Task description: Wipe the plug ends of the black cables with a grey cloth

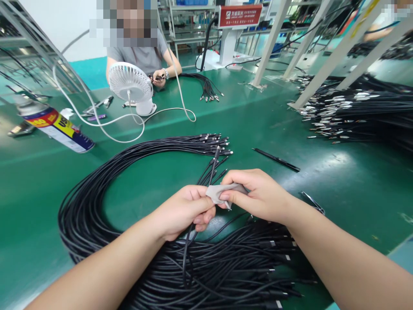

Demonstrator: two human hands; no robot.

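My left hand (187,211) is closed around a thin black cable (213,170), whose plug end points up and away from me. A small grey cloth (227,191) lies between my two hands, wrapped at the cable. My right hand (258,193) pinches this cloth between thumb and fingers, and my left thumb meets its edge. The part of the cable under the cloth is hidden. Below my hands spreads a thick bundle of black cables (206,262) with metal-tipped plugs. It curves round on the left to a second row of plug ends (209,144) beyond my hands.
A spray can (61,129) stands at the left, near a white fan (130,84) with a trailing white cord. Black tweezers (276,159) lie right of centre. A co-worker (138,56) sits opposite. More cables (355,107) are piled at the right behind metal posts (338,51).
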